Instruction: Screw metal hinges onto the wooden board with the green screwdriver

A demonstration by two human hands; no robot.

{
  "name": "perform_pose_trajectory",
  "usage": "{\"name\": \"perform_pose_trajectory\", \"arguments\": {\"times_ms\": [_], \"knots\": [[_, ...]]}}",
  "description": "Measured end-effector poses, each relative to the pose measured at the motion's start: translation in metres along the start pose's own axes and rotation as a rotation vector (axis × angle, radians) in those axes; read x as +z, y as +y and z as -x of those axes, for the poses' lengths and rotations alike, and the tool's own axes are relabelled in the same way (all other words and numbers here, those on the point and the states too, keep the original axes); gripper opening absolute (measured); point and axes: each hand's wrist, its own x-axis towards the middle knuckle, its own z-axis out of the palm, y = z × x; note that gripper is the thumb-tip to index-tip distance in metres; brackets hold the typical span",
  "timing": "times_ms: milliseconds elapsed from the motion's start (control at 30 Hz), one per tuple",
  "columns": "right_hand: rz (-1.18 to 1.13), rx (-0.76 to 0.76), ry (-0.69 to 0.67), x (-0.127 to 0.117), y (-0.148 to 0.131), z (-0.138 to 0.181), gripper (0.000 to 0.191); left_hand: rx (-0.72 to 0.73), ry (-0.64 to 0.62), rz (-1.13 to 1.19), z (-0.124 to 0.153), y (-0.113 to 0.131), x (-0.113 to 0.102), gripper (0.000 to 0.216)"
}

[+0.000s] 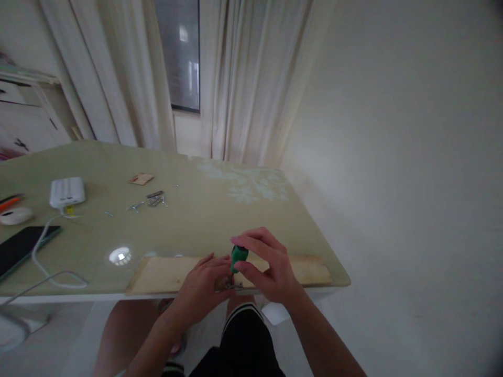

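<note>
My right hand (271, 264) is closed round the green handle of a short screwdriver (239, 255), which stands nearly upright with its tip pointing down. Below the tip, a small metal piece (237, 285), perhaps a hinge, sits at the near edge of a pale wooden board (165, 273). My left hand (206, 280) lies across the board, its fingers and thumb closed about the metal piece beside the screwdriver's shaft. What lies under the left fingertips is partly hidden. The board rests flat along the table's front edge.
Loose screws (135, 207) and small metal parts (156, 200) lie on the green-covered table (196, 220), near a small wooden piece (141, 179). On the left are a white box (67, 191), a cable (39, 256) and a phone (23, 246). A wall (393, 183) borders the right.
</note>
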Motion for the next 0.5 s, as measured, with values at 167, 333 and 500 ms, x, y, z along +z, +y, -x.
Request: {"name": "perform_pose_trajectory", "arguments": {"times_ms": [167,333,500], "knots": [[-0.045,-0.025,-0.069,-0.004,-0.002,-0.006,0.04,-0.012,0.0,0.016,-0.001,0.001,-0.001,0.01],[-0.006,-0.094,0.112,0.003,0.009,-0.001,0.034,-0.02,0.018,0.006,0.0,-0.005,0.006,0.019],[-0.054,-0.061,-0.06,-0.004,0.003,-0.005,0.037,0.003,-0.005,0.002,-0.001,-0.005,0.004,0.018]]}}
